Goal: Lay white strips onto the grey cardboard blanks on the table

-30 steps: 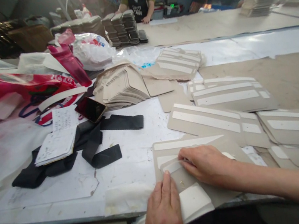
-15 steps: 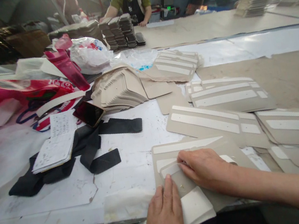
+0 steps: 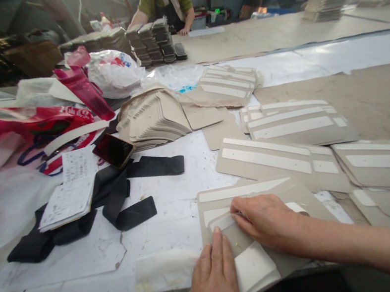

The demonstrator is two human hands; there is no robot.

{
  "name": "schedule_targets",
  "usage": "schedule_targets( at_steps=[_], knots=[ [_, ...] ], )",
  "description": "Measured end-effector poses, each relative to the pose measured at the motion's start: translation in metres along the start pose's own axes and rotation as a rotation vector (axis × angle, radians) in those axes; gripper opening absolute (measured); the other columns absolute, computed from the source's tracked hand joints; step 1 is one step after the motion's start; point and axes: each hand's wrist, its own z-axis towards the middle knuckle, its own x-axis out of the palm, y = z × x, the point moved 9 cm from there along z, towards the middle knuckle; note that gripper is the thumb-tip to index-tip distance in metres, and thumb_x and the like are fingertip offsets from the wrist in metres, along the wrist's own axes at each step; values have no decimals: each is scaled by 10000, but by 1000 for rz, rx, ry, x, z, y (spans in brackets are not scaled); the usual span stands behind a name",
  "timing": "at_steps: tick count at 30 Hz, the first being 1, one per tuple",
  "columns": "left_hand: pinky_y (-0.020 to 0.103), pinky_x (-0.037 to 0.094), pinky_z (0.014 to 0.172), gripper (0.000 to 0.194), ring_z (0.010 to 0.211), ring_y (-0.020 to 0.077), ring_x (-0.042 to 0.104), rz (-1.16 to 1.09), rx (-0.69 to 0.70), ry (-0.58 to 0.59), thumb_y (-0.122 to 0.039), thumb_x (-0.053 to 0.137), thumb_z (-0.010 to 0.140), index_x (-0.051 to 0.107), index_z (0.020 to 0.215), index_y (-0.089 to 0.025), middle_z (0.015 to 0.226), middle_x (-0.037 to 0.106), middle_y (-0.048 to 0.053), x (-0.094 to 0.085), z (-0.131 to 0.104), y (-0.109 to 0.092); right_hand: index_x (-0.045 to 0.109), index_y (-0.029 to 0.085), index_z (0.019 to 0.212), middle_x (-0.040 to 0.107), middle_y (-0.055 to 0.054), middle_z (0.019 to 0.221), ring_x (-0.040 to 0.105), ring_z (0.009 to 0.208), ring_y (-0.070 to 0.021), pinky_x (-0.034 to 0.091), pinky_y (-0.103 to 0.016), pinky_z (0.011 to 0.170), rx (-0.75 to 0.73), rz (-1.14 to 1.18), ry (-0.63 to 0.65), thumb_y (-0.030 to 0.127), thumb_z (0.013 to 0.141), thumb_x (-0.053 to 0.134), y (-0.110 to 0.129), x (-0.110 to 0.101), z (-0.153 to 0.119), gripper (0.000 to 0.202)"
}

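My left hand (image 3: 214, 281) lies flat at the table's front edge, fingers stretched forward, beside a folded stack of white strips (image 3: 256, 265). Its fingertips touch the near left edge of a small clear template (image 3: 220, 223). My right hand (image 3: 262, 214) is closed in a pinch at the template's upper right; what exactly the fingertips grip is too small to tell. Under both lies a beige board (image 3: 304, 187) with white strips (image 3: 240, 190) on it. A curled white strip end (image 3: 296, 207) shows behind my right wrist.
Striped beige boards (image 3: 276, 157) lie to the right. Fanned beige pieces (image 3: 156, 120), a phone (image 3: 114, 151), a notebook (image 3: 71, 193), black straps (image 3: 131, 215) and a pink bottle (image 3: 85, 92) are at the left. Across the table a person (image 3: 165, 0) stands behind dark stacks (image 3: 150, 43).
The whole view has shifted slightly. Both hands stay in nearly the same place on the board. The person across the table has leaned a little.
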Motion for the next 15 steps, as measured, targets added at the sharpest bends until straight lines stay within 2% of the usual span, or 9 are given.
schedule_targets(
  at_steps=[3,7,11,13,15],
  knots=[
    [254,524,845,547,1059,202,597,21,-7,-12,-22,334,713,470,1242,-30,1282,550,139,-2,4,2,603,175,882,689,-84,835,651,776,-252,392,-307,627,5,-1,4,260,909,397,-1,0,1,224],
    [256,535,823,561,1035,204,610,50,37,2,-21,341,683,467,1230,-8,1258,562,164,3,5,1,600,165,892,685,-94,821,647,745,-247,388,-297,602,-3,-23,-6,243,902,407,2,1,2,209],
    [247,540,798,543,983,206,629,77,93,-24,-18,363,670,482,1199,6,1208,593,183,6,5,2,579,155,911,672,-96,809,633,717,-228,368,-280,575,-60,-64,-50,262,909,432,6,-9,-6,182],
    [240,541,785,527,955,200,635,74,106,-57,-7,361,669,495,1178,5,1177,614,178,4,7,2,571,160,918,668,-86,817,626,717,-221,354,-273,569,-45,-83,-91,298,902,471,-6,-20,-16,171],
    [241,540,772,528,940,194,635,67,93,-75,11,349,669,494,1176,2,1177,615,174,1,8,2,573,175,891,667,-66,821,620,726,-215,337,-269,570,7,-97,-127,335,897,496,-28,-33,-28,177]
  ],
)
